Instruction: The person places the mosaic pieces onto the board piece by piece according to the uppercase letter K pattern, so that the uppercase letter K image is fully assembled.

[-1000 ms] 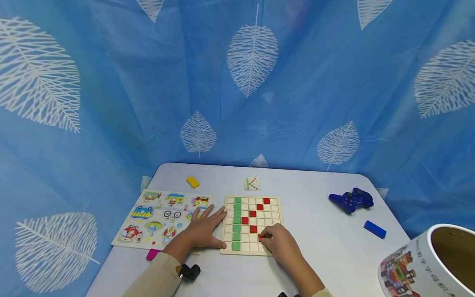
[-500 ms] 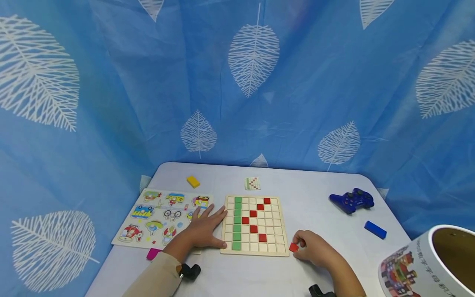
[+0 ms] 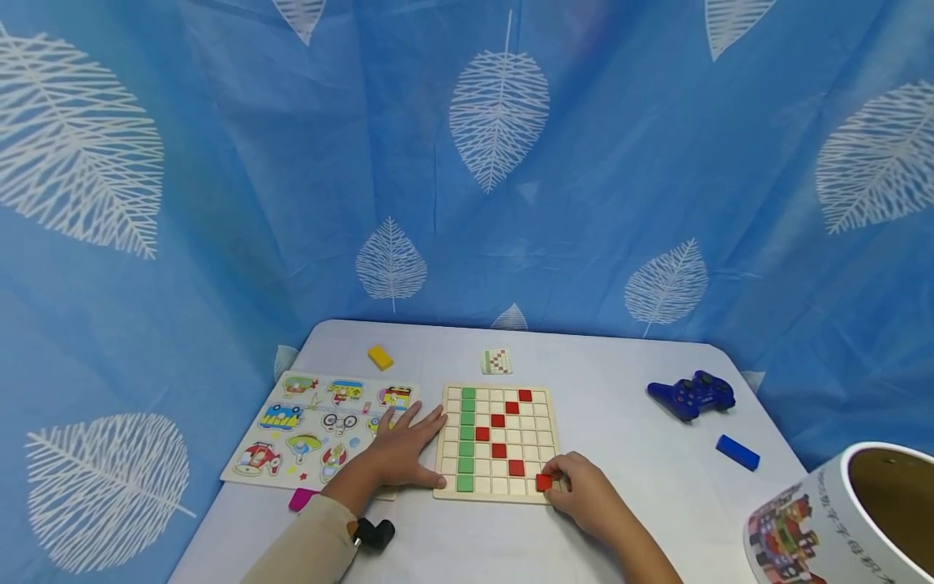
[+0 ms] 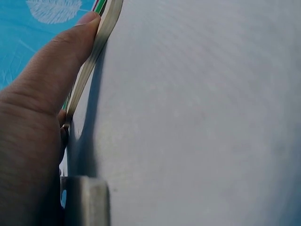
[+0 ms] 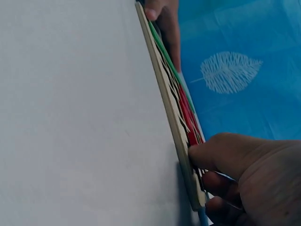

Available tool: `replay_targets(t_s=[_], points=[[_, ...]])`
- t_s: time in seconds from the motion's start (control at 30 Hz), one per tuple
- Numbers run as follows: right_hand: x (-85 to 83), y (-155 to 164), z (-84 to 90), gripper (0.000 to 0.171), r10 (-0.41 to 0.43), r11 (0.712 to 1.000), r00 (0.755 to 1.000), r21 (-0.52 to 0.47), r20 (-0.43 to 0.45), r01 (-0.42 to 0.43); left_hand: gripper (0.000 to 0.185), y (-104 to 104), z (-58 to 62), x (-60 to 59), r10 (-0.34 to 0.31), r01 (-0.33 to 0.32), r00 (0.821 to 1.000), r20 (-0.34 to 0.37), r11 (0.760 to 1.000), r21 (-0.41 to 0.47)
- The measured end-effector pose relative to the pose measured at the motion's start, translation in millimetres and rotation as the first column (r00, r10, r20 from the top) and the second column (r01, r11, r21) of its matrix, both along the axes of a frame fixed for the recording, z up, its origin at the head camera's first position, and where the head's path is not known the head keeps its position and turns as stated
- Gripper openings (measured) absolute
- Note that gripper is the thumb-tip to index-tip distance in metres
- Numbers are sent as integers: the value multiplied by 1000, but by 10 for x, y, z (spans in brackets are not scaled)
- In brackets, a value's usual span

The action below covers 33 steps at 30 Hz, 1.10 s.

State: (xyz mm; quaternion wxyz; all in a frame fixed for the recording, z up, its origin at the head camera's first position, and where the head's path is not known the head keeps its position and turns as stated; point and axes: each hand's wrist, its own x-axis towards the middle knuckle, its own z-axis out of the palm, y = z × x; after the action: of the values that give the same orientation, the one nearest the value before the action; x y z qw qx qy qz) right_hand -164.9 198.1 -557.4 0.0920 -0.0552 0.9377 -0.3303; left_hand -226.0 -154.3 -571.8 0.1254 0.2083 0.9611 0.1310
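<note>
Now the counter [image 3: 642,487] carries a wooden grid board [image 3: 499,441]. Left hand [image 3: 400,454] lies flat, fingers spread, steadying the board's left edge. Right hand's [image 3: 584,496] grip pinches a red tile [image 3: 543,483] at the board's near right corner.

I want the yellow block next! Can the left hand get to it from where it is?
Probably yes. The left hand lies flat by the wooden grid board, and the yellow block sits farther back on the same side. Only the flat picture puzzle lies between, low enough to reach over.
</note>
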Motion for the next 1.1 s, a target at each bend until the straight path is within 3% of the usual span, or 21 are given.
replay_targets(t_s=[0.33, 0.73, 0.9, 1.1], points=[[50, -204, -118, 20, 60, 998, 996, 30, -68, -58, 119, -59, -54, 35, 29, -29, 999, 16, 999, -14], [85, -364, -111, 18, -16, 999, 992, 31, -122, 20, 119, -117, -81, -3, 36, -36, 999, -2, 999, 7], [129, -398, -113, 11, -9, 999, 986, 45, -167, 17, 119, -140, -62, 10, 36, -36, 999, 1, 999, 5], [97, -293, -42, 8, -52, 998, 992, 12, -118, 54, 118, -127, -8, 18, 19, -20, 999, 26, 1000, 12]])
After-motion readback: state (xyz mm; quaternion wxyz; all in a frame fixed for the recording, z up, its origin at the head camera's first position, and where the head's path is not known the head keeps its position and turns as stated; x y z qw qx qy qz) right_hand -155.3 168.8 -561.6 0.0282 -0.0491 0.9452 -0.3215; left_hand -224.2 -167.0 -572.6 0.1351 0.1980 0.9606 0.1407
